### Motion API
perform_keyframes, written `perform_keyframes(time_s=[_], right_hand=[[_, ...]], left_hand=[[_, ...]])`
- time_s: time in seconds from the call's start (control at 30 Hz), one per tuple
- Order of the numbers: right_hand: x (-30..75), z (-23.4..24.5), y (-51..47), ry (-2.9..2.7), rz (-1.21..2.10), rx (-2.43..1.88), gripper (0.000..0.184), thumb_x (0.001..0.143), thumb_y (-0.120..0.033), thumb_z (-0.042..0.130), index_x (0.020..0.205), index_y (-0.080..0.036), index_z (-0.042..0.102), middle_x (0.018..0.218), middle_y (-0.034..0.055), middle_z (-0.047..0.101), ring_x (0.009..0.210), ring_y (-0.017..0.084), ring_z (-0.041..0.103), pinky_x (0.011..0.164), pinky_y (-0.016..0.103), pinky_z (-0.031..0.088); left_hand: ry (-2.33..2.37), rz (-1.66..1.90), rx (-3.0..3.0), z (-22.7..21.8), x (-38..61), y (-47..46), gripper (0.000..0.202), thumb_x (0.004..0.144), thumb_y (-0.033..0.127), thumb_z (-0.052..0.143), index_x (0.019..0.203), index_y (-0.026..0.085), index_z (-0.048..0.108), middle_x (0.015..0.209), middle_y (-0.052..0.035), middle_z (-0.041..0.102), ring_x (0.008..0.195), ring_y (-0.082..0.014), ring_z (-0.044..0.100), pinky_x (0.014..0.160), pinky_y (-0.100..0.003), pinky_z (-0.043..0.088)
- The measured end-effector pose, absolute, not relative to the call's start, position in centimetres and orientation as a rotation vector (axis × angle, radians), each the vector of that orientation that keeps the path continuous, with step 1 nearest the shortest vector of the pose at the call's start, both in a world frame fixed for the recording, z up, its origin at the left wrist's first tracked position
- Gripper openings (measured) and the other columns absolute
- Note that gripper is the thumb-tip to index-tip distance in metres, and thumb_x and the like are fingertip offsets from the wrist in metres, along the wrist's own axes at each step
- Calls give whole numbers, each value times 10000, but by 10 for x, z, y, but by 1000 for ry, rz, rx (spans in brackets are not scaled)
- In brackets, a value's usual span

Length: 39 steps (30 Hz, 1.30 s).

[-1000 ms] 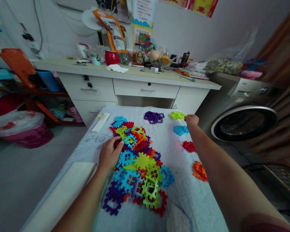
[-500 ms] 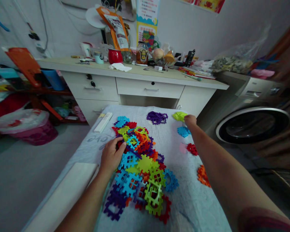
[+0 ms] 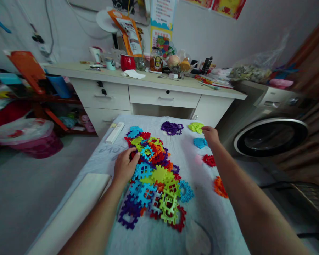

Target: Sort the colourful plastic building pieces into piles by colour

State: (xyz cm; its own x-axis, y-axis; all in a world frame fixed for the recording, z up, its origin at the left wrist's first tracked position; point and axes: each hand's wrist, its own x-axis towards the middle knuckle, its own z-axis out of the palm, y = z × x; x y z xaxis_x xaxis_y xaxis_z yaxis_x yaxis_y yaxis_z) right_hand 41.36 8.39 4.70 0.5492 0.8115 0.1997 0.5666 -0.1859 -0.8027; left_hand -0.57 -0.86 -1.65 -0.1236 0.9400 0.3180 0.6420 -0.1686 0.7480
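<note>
A mixed heap of toothed plastic building pieces (image 3: 159, 173) in blue, yellow-green, red, orange and purple spreads over the cloth-covered table. My left hand (image 3: 125, 164) rests at the heap's left edge. Its fingers and thumb curl round a purple piece (image 3: 149, 163), seen nearly edge-on and partly covered. At the far right, my right hand (image 3: 211, 134) has its fingers drawn together beside a yellow-green pile (image 3: 196, 127); what they pinch, if anything, is hidden. Below that hand lie a blue pile (image 3: 200, 142), a red pile (image 3: 208, 160) and an orange pile (image 3: 220, 187).
A purple pile (image 3: 172, 128) lies near the table's far edge. On the left are a narrow white box (image 3: 115, 132) and a long white board (image 3: 79, 209). Beyond stands a cluttered desk (image 3: 164, 94), with a washing machine (image 3: 271, 120) to the right.
The view has shifted slightly. My right fingertips sit a little farther from the yellow-green pile's middle. My left hand stays at the heap's left edge.
</note>
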Motion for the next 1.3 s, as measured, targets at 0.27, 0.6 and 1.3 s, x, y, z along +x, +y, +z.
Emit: perform_keyframes(time_s=[0.27,0.6,1.3], right_hand=[[304,63,4,-1756,1013,-1405,221,757,-342,637,893,-174,679,808,27,687,727,150,603,651,271,467],[251,80,-48,-2419,765,-1221,594,656,-462,827,1120,-168,602,1068,89,581,940,229,542,855,383,464],[260,68,-33,-1719,1339,-1215,291,729,-444,724,794,-176,629,667,-37,547,592,100,452,563,240,351]], left_hand=[[1758,1187,1802,-16,-5,-9,422,861,485,517,1123,196,676,1146,-99,708,1074,-262,636,991,-420,478],[1756,1178,1805,-12,-4,-11,426,865,484,514,1134,197,679,1163,-96,706,1075,-259,635,985,-415,480],[1699,1207,1785,-9,-5,-12,489,932,543,358,1056,200,685,1116,-85,716,1073,-242,631,991,-381,467]])
